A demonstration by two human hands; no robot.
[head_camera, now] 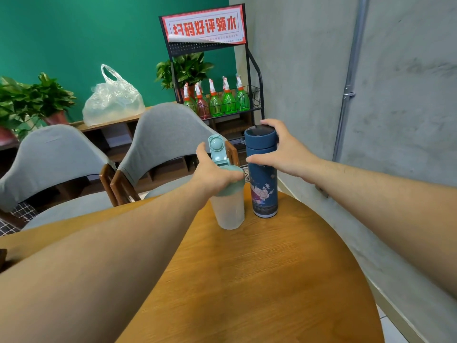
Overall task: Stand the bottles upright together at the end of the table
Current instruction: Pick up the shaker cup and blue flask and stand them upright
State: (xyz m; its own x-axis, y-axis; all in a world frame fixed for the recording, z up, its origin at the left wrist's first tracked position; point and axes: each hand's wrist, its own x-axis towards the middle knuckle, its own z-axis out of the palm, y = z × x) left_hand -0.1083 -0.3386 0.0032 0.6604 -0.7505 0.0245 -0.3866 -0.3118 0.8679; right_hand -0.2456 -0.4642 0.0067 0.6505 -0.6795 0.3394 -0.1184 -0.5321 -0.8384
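Two bottles stand upright side by side at the far end of the wooden table [259, 268]. The left one is a frosted clear shaker bottle [228, 209] with a pale green lid whose flip cap is raised. My left hand [215, 173] is closed over that lid. To its right stands a dark blue flask [263, 186] with a flower pattern. My right hand [279, 149] curls around the flask's top, thumb in front and fingers behind, close to or lightly on the cap.
Two grey chairs [158, 134] stand to the left beyond the table. A black rack [254, 78] with several green spray bottles is behind the bottles. The grey concrete wall [383, 120] runs close along the table's right side. A plastic bag [111, 100] and potted plants sit on a back shelf.
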